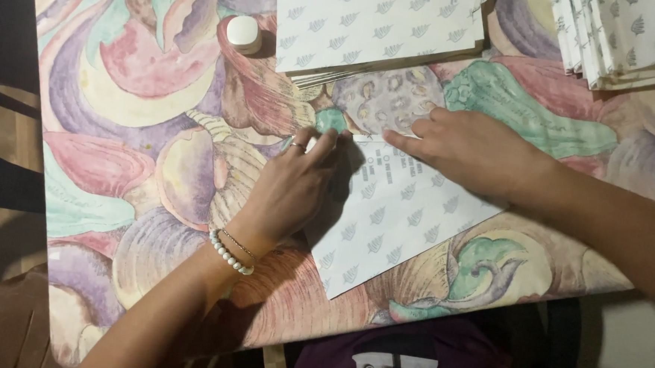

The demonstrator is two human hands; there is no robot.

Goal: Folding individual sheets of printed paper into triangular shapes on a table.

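A white paper sheet (393, 210) printed with small grey leaf marks lies flat on the surface (159, 123), near its front edge, turned askew: its long axis runs from the upper left, by the fingertips, down toward the lower right. The left hand (290, 186) rests palm-down on the sheet's left edge, fingers together and flat, a ring on one finger and a bead bracelet (230, 252) at the wrist. The right hand (468, 146) presses the sheet's top edge, fingers extended leftward. Neither pinches anything. A stack of like sheets (373, 26) lies beyond, a small white case (243, 34) beside it.
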